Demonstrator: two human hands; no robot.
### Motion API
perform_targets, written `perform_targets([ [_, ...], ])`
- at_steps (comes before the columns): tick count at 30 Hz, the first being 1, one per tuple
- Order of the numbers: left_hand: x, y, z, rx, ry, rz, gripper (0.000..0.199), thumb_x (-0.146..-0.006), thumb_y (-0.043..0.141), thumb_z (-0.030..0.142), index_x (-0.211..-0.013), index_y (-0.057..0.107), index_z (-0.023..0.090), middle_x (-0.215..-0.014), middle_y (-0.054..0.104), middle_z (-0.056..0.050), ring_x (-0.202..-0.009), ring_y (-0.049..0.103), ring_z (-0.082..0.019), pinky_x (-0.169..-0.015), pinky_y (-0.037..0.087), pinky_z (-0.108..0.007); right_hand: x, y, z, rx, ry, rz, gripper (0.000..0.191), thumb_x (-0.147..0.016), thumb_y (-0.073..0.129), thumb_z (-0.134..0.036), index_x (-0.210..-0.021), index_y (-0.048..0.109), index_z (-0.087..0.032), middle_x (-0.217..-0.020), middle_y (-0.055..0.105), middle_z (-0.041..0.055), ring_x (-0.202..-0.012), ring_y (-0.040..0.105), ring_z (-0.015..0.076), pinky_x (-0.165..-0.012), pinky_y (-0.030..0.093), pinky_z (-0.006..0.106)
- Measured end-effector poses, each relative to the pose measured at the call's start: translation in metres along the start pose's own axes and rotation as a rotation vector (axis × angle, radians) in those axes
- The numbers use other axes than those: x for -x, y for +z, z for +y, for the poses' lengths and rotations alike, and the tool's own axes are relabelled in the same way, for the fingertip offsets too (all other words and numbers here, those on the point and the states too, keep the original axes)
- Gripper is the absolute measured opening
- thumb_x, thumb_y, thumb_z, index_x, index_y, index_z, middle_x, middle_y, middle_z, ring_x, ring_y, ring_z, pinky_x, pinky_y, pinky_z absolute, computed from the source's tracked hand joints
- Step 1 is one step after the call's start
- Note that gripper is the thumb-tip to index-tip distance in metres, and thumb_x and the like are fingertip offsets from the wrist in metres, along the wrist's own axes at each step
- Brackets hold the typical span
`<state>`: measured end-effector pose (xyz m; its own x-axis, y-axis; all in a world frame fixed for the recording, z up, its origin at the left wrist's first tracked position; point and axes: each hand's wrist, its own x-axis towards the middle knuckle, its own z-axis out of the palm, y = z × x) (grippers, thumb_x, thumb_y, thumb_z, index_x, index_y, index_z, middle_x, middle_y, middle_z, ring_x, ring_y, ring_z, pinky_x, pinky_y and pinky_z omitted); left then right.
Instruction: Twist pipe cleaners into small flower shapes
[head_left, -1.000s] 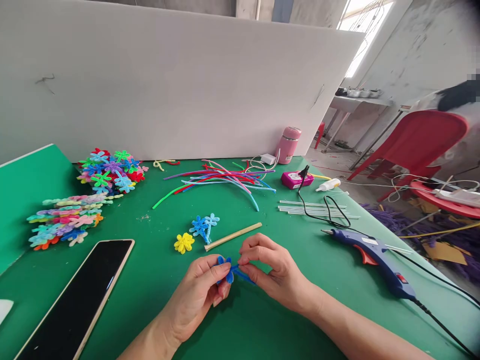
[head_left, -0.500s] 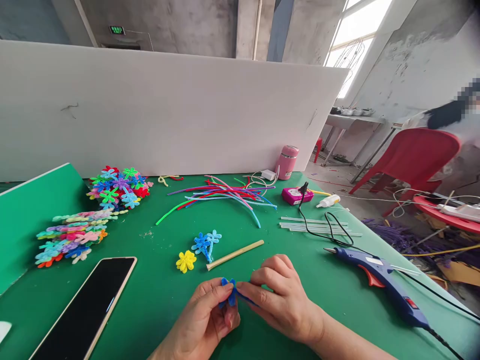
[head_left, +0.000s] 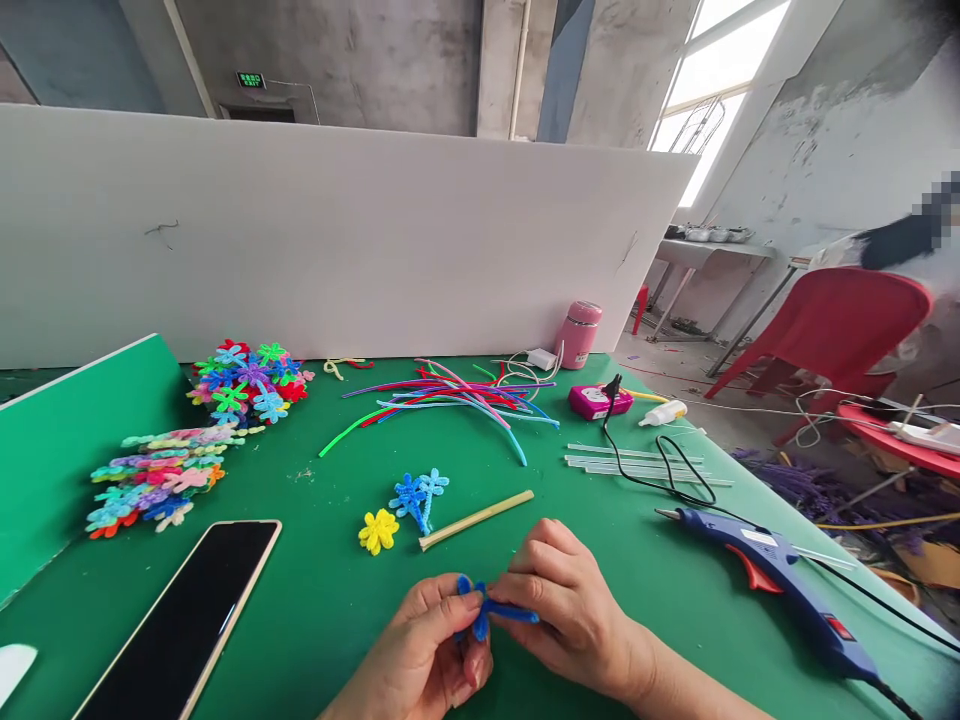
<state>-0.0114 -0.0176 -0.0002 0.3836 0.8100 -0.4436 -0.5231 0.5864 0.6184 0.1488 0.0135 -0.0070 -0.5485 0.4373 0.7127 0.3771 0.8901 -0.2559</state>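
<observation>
Between my two hands is a dark blue pipe-cleaner flower [head_left: 480,622], its fuzzy loops sticking out around a pinched middle. My left hand [head_left: 427,640] is closed, thumb and fingers pressing the left side of it. Opposite, my right hand [head_left: 566,615] pinches the flower close to its centre, and one blue loop extends under those fingers. Just beyond my hands lie a wooden stick [head_left: 476,520], a yellow pipe-cleaner flower [head_left: 378,531] and two joined blue flowers [head_left: 417,497] on the green table. My fingers hide part of the held flower.
Loose pipe cleaners [head_left: 457,395] lie across the back. Finished flowers [head_left: 251,385] are heaped at left, near a phone [head_left: 184,620]. On the right are a glue gun [head_left: 772,570], glue sticks [head_left: 637,462], a pink socket block [head_left: 600,401], a glue bottle [head_left: 663,413] and a pink flask [head_left: 579,335].
My hands have shifted slightly right and down in view, along with the whole scene. A blue loop under my right fingers now shows more fully.
</observation>
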Motion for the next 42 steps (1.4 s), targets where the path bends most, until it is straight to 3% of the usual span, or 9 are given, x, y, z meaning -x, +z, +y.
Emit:
perform_targets([
  [7, 0.002, 0.005, 0.000, -0.127, 0.027, 0.096, 0.041, -0.044, 0.077, 0.042, -0.057, 0.047, 0.016, -0.045, 0.048, 0.004, -0.046, 0.041, -0.007, -0.046, 0.026, -0.019, -0.001, 0.000, -0.006, 0.005, 0.028, -0.029, 0.004, -0.076, 0.051, -0.014, -0.078, 0.052, -0.018, -0.062, 0.054, 0.0012, -0.058, 0.038, 0.0133, -0.056, 0.030, 0.028],
  [11, 0.000, -0.003, -0.002, -0.342, 0.163, 0.048, 0.039, -0.057, 0.068, 0.049, -0.059, 0.047, 0.016, -0.049, 0.046, 0.004, -0.050, 0.039, -0.008, -0.048, 0.029, -0.020, -0.003, 0.001, -0.008, -0.064, 0.115, -0.041, 0.006, -0.075, 0.047, -0.013, -0.070, 0.047, -0.017, -0.058, 0.049, 0.0002, -0.056, 0.036, 0.0122, -0.055, 0.030, 0.027],
  [15, 0.004, -0.006, -0.001, -0.716, 0.329, 0.039, 0.033, -0.073, 0.053, 0.048, -0.061, 0.047, 0.018, -0.054, 0.043, 0.003, -0.053, 0.039, -0.010, -0.051, 0.032, -0.022, -0.006, 0.001, -0.012, -0.278, 0.332, -0.060, 0.016, -0.079, 0.045, -0.018, -0.063, 0.042, -0.017, -0.057, 0.043, -0.0017, -0.058, 0.038, 0.0114, -0.059, 0.032, 0.025],
  [20, 0.010, 0.001, 0.000, -1.013, 0.580, 0.134, 0.026, -0.080, 0.045, 0.037, -0.062, 0.050, 0.019, -0.060, 0.044, 0.001, -0.059, 0.044, -0.013, -0.057, 0.036, -0.022, -0.007, 0.002, -0.015, -0.723, 0.729, -0.119, 0.026, -0.078, 0.048, -0.033, -0.059, 0.040, -0.017, -0.058, 0.036, -0.0032, -0.057, 0.033, 0.0102, -0.055, 0.029, 0.023],
  [23, 0.010, 0.001, 0.001, -1.121, 0.689, 0.064, 0.023, -0.081, 0.043, 0.030, -0.062, 0.050, 0.019, -0.062, 0.043, 0.001, -0.059, 0.043, -0.013, -0.058, 0.037, -0.022, -0.008, 0.004, -0.015, -1.028, 0.937, -0.134, 0.028, -0.074, 0.053, -0.038, -0.059, 0.042, -0.016, -0.056, 0.035, -0.0040, -0.055, 0.030, 0.0091, -0.053, 0.027, 0.022],
  [25, 0.009, -0.001, 0.003, -1.169, 0.703, 0.021, 0.021, -0.081, 0.043, 0.028, -0.063, 0.050, 0.019, -0.063, 0.044, 0.000, -0.061, 0.044, -0.013, -0.060, 0.037, -0.022, -0.008, 0.006, -0.014, -1.093, 0.978, -0.135, 0.030, -0.072, 0.056, -0.040, -0.059, 0.044, -0.016, -0.056, 0.036, -0.0039, -0.056, 0.030, 0.0088, -0.054, 0.027, 0.022],
  [34, 0.001, -0.006, 0.006, -0.777, 0.378, 0.047, 0.025, -0.079, 0.048, 0.038, -0.064, 0.045, 0.018, -0.056, 0.038, 0.005, -0.053, 0.034, -0.009, -0.049, 0.030, -0.021, -0.006, 0.006, -0.011, -0.975, 0.919, -0.163, 0.035, -0.074, 0.055, -0.046, -0.063, 0.045, -0.015, -0.057, 0.037, -0.0041, -0.055, 0.031, 0.0080, -0.051, 0.027, 0.021],
  [39, 0.000, -0.004, 0.007, -0.417, 0.272, 0.108, 0.020, -0.071, 0.059, 0.031, -0.065, 0.048, 0.017, -0.055, 0.042, 0.005, -0.053, 0.037, -0.008, -0.048, 0.031, -0.020, -0.005, 0.001, -0.007, -0.692, 0.846, -0.075, 0.026, -0.085, 0.040, -0.038, -0.080, 0.052, -0.015, -0.065, 0.042, -0.0018, -0.060, 0.037, 0.0096, -0.054, 0.033, 0.021],
  [42, 0.001, -0.004, 0.009, -0.289, 0.227, 0.115, 0.018, -0.068, 0.063, 0.028, -0.065, 0.049, 0.016, -0.055, 0.043, 0.005, -0.053, 0.038, -0.007, -0.048, 0.029, -0.019, -0.002, 0.002, -0.003, -0.460, 0.667, 0.016, 0.016, -0.083, 0.044, -0.024, -0.095, 0.052, -0.017, -0.078, 0.049, 0.0017, -0.065, 0.043, 0.0111, -0.058, 0.039, 0.023],
])
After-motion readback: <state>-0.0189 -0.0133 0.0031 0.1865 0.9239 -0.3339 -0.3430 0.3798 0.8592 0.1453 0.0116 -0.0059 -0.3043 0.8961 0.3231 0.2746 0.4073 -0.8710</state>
